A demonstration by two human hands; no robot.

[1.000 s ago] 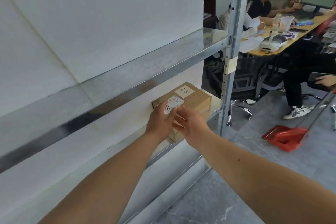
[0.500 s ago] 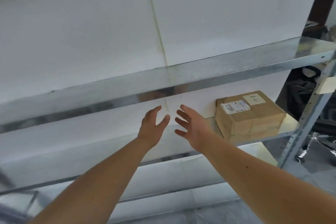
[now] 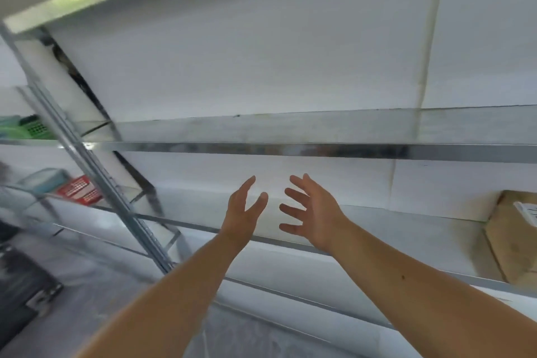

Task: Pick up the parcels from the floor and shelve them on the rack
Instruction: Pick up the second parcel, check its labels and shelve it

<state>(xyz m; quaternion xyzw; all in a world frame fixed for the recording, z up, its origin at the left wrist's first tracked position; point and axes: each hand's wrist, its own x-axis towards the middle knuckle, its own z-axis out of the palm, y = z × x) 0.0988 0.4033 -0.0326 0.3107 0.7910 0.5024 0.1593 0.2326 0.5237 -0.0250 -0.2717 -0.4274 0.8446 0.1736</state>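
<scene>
A brown cardboard parcel (image 3: pixel 515 237) with a white label lies on the lower shelf of the metal rack (image 3: pixel 290 150), cut off by the right edge of the view. My left hand (image 3: pixel 244 212) and my right hand (image 3: pixel 312 212) hover side by side in front of the lower shelf, well left of the parcel. Both hands hold nothing and their fingers are spread. No parcel on the floor is in view.
A slanted metal upright (image 3: pixel 96 171) stands at the left. Beyond it a second rack holds a green basket (image 3: pixel 36 126), a teal box (image 3: pixel 43 180) and a red basket (image 3: pixel 80 190). A dark object (image 3: pixel 20 282) sits on the grey floor at the lower left.
My hands let go of the parcel on the shelf and drew back, open. The view swung left, so the parcel slid to the right edge and the left-hand rack came into sight.
</scene>
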